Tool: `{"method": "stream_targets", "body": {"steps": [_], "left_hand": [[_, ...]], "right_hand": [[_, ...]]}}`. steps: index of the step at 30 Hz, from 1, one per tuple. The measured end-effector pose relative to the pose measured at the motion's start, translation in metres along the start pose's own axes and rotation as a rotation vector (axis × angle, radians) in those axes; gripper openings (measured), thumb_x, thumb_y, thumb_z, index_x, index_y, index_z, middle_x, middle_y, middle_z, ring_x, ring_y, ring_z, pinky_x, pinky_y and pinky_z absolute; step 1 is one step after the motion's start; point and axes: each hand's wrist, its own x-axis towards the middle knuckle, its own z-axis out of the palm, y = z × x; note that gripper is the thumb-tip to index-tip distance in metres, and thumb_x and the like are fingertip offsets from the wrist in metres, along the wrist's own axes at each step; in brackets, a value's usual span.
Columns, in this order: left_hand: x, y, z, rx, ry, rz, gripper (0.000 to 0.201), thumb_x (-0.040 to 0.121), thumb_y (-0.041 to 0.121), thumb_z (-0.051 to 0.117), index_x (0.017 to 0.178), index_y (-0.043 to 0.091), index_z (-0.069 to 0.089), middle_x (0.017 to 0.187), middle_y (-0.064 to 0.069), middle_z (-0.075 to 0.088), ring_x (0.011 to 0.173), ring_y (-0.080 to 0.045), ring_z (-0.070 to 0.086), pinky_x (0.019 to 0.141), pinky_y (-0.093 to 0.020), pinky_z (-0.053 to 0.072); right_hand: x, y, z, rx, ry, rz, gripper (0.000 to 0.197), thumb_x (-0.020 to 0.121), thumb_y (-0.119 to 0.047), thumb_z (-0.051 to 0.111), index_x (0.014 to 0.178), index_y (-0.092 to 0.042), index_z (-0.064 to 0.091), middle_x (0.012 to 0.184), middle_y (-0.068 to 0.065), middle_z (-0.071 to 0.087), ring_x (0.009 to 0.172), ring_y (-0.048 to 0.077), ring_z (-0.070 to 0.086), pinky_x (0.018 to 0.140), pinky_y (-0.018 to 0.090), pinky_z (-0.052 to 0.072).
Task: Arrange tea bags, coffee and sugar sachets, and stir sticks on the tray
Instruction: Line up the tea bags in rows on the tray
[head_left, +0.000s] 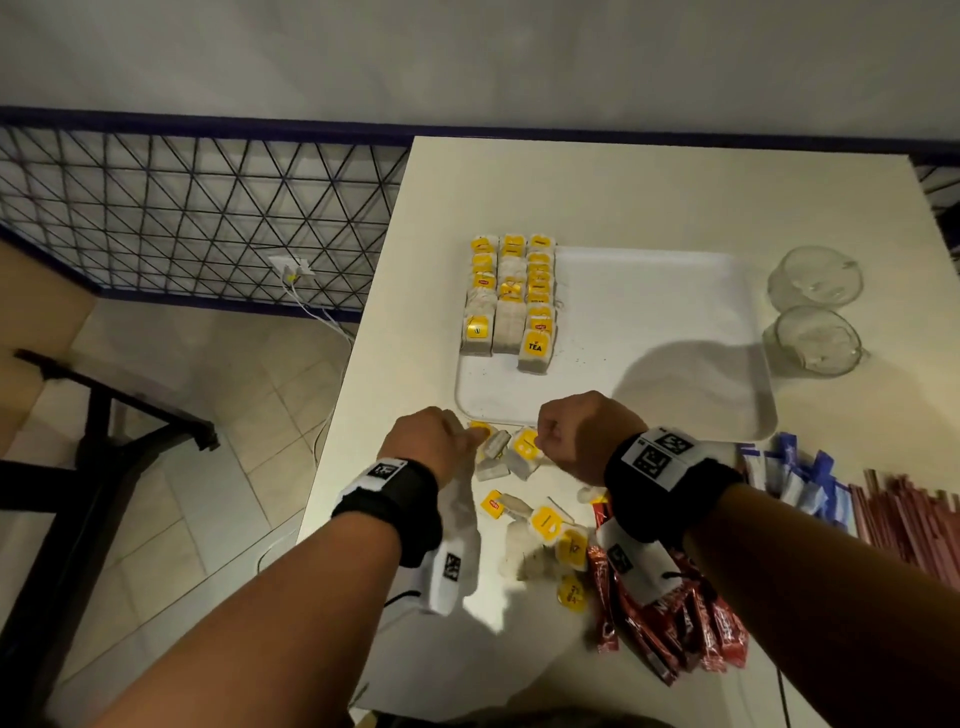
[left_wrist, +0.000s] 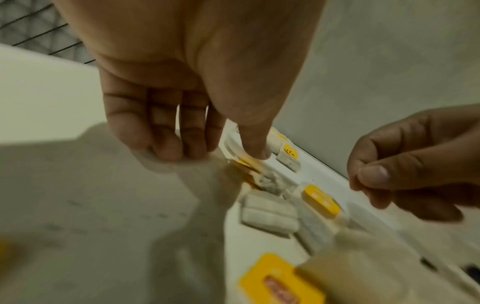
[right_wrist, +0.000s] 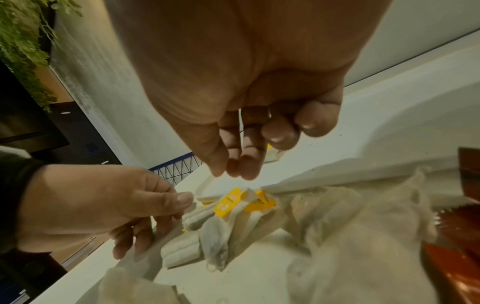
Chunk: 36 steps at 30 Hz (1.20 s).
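Note:
A white tray (head_left: 649, 322) lies on the table, with tea bags (head_left: 511, 296) in three columns along its left side. Just in front of the tray's near edge is a small cluster of loose tea bags (head_left: 501, 454) with yellow tags. My left hand (head_left: 470, 441) pinches one tea bag (right_wrist: 197, 214) of this cluster between thumb and forefinger. My right hand (head_left: 543, 441) hovers close on the cluster's right; its fingertips (right_wrist: 246, 170) are pressed together just above the yellow tags (right_wrist: 228, 202), and I see nothing between them. More loose tea bags (head_left: 545, 530) lie nearer me.
Red coffee sachets (head_left: 675, 623) are piled at the front right, under my right forearm. Blue-and-white sugar sachets (head_left: 800, 478) and red stir sticks (head_left: 909, 519) lie further right. Two glass cups (head_left: 813, 312) stand right of the tray. The table's left edge (head_left: 358, 364) drops to a tiled floor.

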Motion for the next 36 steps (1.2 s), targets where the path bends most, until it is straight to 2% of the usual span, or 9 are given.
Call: {"method": "stream_targets", "body": {"steps": [3,7,11,16,18,22,27,32,36], "left_hand": [[0.009,0.011,0.009,-0.039,-0.006,-0.029,0.04,0.072,0.058,0.073,0.081,0.02,0.068,0.09,0.0,0.069,0.087,-0.021,0.064,0.069,-0.025,0.045],[0.006,0.015,0.013,0.07,-0.072,0.031,0.022,0.079,0.03,0.072,0.095,0.016,0.074,0.101,-0.004,0.071,0.097,-0.023,0.065,0.083,-0.029,0.053],[0.004,0.011,0.016,0.025,-0.08,0.097,0.019,0.076,0.014,0.063,0.091,0.018,0.074,0.099,-0.004,0.072,0.097,-0.024,0.065,0.084,-0.03,0.053],[0.001,0.004,0.022,-0.002,-0.06,0.167,0.036,0.081,0.035,0.068,0.11,0.018,0.057,0.107,-0.001,0.065,0.101,-0.025,0.06,0.082,-0.03,0.048],[0.003,0.003,0.028,0.043,-0.09,0.217,0.04,0.073,0.04,0.076,0.102,0.024,0.054,0.102,0.0,0.063,0.096,-0.024,0.059,0.075,-0.03,0.046],[0.004,0.003,0.036,0.072,-0.096,0.276,0.029,0.069,0.015,0.065,0.062,0.026,0.04,0.08,-0.001,0.06,0.075,-0.026,0.057,0.061,-0.028,0.042],[-0.001,0.007,0.04,0.086,-0.05,0.327,0.023,0.074,0.012,0.06,0.071,0.024,0.041,0.08,0.001,0.059,0.076,-0.026,0.055,0.06,-0.027,0.037],[-0.006,0.004,0.03,0.063,-0.08,0.399,0.003,0.082,0.015,0.057,0.081,0.015,0.054,0.091,-0.011,0.066,0.089,-0.032,0.058,0.069,-0.031,0.041],[-0.003,-0.014,0.008,-0.174,-0.1,0.28,0.013,0.084,0.013,0.059,0.075,0.018,0.05,0.083,-0.004,0.059,0.081,-0.024,0.052,0.067,-0.028,0.035]], "right_hand": [[-0.003,0.0,-0.001,-0.031,-0.01,0.01,0.014,0.091,-0.034,0.051,0.088,-0.024,0.06,0.094,0.001,0.063,0.088,0.025,0.059,0.072,0.026,0.045],[-0.007,-0.003,-0.004,-0.153,-0.005,0.005,0.012,0.093,-0.034,0.049,0.089,-0.024,0.055,0.093,0.001,0.062,0.085,0.023,0.06,0.074,0.03,0.05],[-0.003,-0.004,-0.002,-0.151,-0.047,0.001,0.028,0.093,-0.038,0.049,0.115,-0.021,0.055,0.112,0.003,0.058,0.103,0.025,0.056,0.079,0.03,0.045],[0.0,-0.013,-0.002,-0.229,-0.074,0.081,0.045,0.087,-0.057,0.054,0.112,-0.02,0.055,0.117,0.003,0.059,0.107,0.024,0.056,0.079,0.032,0.044],[0.0,-0.016,-0.001,-0.246,-0.077,0.104,0.046,0.086,-0.058,0.056,0.106,-0.017,0.058,0.112,0.005,0.061,0.102,0.024,0.058,0.072,0.03,0.041],[0.0,-0.023,0.001,-0.204,-0.096,0.129,0.039,0.084,-0.054,0.062,0.09,-0.016,0.058,0.104,0.006,0.065,0.084,0.021,0.055,0.067,0.028,0.038],[0.006,-0.034,0.004,-0.206,-0.123,0.129,0.028,0.084,-0.044,0.063,0.088,-0.016,0.06,0.094,0.006,0.064,0.079,0.021,0.053,0.063,0.027,0.039],[0.014,-0.038,0.014,-0.194,-0.153,0.163,0.022,0.081,-0.023,0.057,0.063,-0.017,0.046,0.069,0.002,0.051,0.072,0.025,0.053,0.051,0.022,0.033],[0.014,-0.025,0.01,-0.12,-0.137,0.128,0.018,0.085,-0.035,0.059,0.079,-0.018,0.06,0.094,0.007,0.066,0.087,0.027,0.06,0.066,0.026,0.043]]}}
